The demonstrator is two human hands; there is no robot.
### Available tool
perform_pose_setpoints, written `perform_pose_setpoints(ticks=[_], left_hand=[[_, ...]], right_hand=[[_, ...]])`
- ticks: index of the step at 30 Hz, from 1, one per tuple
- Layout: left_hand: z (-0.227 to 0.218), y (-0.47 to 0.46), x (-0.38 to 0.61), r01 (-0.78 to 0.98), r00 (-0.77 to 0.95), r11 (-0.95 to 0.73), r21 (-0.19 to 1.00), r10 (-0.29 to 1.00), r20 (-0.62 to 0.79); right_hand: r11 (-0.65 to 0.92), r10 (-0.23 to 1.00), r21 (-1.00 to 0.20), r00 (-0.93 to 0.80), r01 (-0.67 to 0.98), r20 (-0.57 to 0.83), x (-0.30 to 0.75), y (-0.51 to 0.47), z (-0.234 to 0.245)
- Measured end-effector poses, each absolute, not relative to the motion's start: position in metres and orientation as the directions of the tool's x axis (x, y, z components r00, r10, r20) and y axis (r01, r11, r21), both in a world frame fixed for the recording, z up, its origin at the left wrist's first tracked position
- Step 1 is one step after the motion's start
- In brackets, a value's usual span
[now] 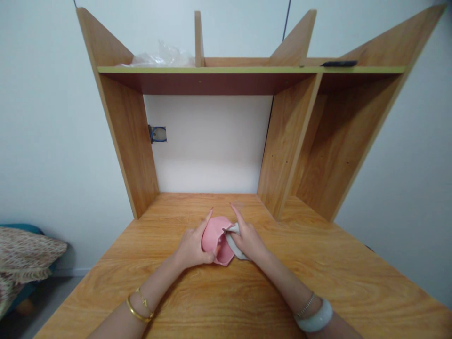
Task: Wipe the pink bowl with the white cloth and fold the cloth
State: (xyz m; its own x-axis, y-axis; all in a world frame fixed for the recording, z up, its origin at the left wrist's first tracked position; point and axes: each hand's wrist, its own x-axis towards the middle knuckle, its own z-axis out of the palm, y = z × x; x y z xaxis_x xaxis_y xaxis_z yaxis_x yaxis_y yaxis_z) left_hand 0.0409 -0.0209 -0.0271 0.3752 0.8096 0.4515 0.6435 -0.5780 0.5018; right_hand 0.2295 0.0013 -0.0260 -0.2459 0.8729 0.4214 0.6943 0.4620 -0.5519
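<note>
A pink bowl point(214, 231) with an angular rim is tipped on its side above the wooden desk, its opening turned down and to the right. My left hand point(190, 247) grips it from the left, with the thumb at the lower edge and the index finger stretched along the far side. A white cloth point(236, 250) is pinched in my right hand point(250, 241) and touches the bowl's right rim. The right index finger points away, off the cloth. Part of the bowl's inside shows; the fingers beneath it are hidden.
The wooden desk point(226, 306) carries a shelf unit point(212, 70) along its back. Clear plastic wrap point(164, 56) and a black object point(339, 63) lie on the upper shelf. An open socket box point(158, 134) is set in the wall. A patterned cloth point(28, 252) lies at far left.
</note>
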Motion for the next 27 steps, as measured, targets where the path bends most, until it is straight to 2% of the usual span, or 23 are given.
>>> perform_pose_setpoints(ticks=[2, 7, 10, 14, 17, 22, 27], left_hand=[[-0.029, -0.019, 0.04, 0.617, 0.346, -0.584, 0.528, 0.804, 0.484], [-0.032, -0.015, 0.044, 0.419, 0.224, -0.571, 0.706, 0.819, 0.529], [-0.032, -0.017, 0.051, 0.354, 0.221, -0.585, 0.73, 0.811, 0.542], [-0.029, -0.024, 0.056, 0.398, 0.221, -0.568, 0.72, 0.821, 0.526], [-0.024, -0.026, 0.054, 0.456, 0.197, -0.55, 0.7, 0.829, 0.523], [-0.021, -0.025, 0.048, 0.574, 0.237, -0.545, 0.611, 0.825, 0.513], [-0.02, -0.023, 0.041, 0.684, 0.293, -0.54, 0.49, 0.819, 0.493]], right_hand=[[0.448, 0.884, -0.63, -0.208, 0.635, 0.42, 0.229, 0.003, -0.029], [0.393, 0.904, -0.795, -0.033, 0.462, 0.427, 0.224, 0.008, -0.034], [0.394, 0.896, -0.849, 0.06, 0.353, 0.441, 0.219, 0.01, -0.037], [0.406, 0.894, -0.869, 0.076, 0.284, 0.442, 0.215, 0.013, -0.041], [0.379, 0.905, -0.866, 0.064, 0.326, 0.42, 0.216, 0.014, -0.039], [0.299, 0.918, -0.811, 0.08, 0.503, 0.388, 0.219, 0.006, -0.023], [0.321, 0.907, -0.659, -0.019, 0.68, 0.421, 0.219, -0.004, -0.016]])
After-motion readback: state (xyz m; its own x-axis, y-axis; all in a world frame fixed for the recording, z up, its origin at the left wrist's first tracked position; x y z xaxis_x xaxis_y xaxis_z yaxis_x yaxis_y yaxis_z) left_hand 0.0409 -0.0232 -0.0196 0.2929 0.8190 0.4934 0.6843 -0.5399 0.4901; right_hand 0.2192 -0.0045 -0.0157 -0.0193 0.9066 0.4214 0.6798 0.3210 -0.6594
